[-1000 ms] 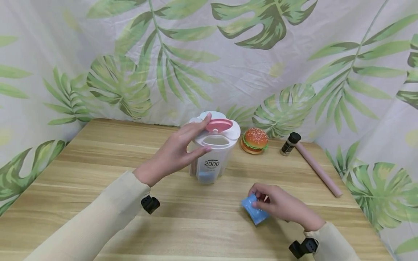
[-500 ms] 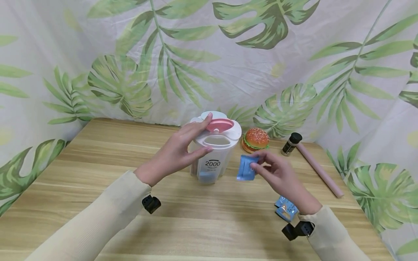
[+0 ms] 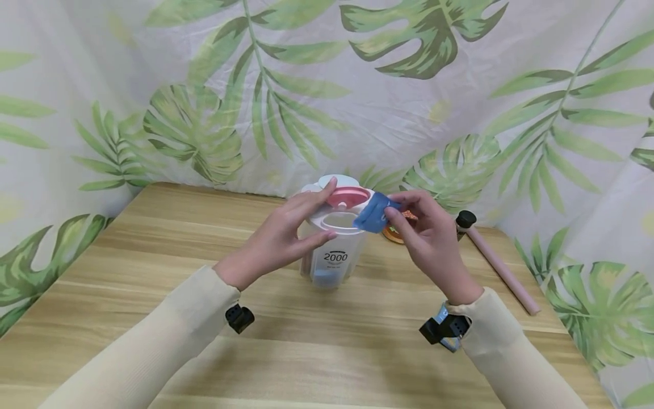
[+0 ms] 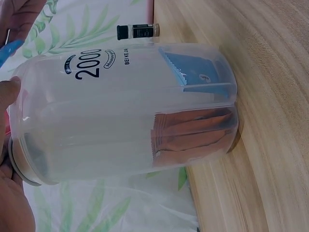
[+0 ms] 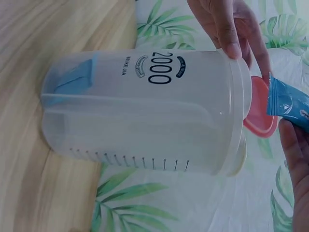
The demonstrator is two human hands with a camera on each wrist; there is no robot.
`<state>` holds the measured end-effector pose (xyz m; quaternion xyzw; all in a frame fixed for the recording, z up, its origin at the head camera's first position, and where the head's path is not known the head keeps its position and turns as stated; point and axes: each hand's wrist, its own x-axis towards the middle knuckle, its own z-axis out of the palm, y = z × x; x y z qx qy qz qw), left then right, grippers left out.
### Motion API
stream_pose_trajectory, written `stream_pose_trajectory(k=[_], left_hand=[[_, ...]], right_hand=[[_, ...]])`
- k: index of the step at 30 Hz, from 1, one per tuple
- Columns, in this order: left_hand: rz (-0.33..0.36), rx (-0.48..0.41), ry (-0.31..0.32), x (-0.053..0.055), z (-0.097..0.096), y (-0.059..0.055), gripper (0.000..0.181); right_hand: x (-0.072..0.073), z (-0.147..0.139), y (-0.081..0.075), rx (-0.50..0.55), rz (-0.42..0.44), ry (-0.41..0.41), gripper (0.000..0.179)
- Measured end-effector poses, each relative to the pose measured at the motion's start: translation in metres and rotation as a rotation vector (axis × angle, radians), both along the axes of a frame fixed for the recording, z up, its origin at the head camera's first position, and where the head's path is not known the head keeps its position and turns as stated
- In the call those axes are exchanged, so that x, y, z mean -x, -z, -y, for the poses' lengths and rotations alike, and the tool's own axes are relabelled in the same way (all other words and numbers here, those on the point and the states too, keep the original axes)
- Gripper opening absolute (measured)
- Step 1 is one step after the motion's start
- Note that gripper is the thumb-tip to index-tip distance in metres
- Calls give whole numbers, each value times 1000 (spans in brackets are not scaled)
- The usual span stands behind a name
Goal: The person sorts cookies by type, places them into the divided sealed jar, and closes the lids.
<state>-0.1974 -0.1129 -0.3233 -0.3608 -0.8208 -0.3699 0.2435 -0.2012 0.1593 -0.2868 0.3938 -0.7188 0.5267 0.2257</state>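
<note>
A clear storage container (image 3: 334,258) marked 2000 stands upright on the table, its white lid carrying a raised pink flap (image 3: 349,197) behind an uncovered opening. My left hand (image 3: 278,236) grips the lid, thumb on the front rim and a finger by the flap. Between thumb and fingers my right hand (image 3: 426,236) pinches a blue sachet (image 3: 375,213), tilted beside the opening's right edge. Through the wall the left wrist view shows a blue sachet (image 4: 200,72) in the front compartment and several brown sachets (image 4: 190,137) in a neighbouring one.
Behind the right hand, a toy hamburger (image 3: 395,234) is mostly hidden. A black-capped bottle (image 3: 465,220) and a pink rod (image 3: 503,271) lie farther right. More blue packaging (image 3: 451,343) shows under the right wrist camera. A leaf-print cloth (image 3: 286,113) hangs behind the table.
My right hand has lifted the blue sachet from the tabletop up and leftward to the container's opening. Blue packets below it came into view. The left hand keeps its place on the lid.
</note>
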Motion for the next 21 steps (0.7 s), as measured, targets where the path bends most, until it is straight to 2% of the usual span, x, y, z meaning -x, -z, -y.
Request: stream_pose_trajectory(k=[6,13,21], left_hand=[[5,-5,7,-1,0,-1,86],[2,2,17,0,0,-1,87],[-9,-9,21,1,-1,-1,86]], right_hand=[[7,19,-3,34,1,-21,17],[8,28,1,-90,-9,22,17],[7,28,9,-250,-42,-14,11]])
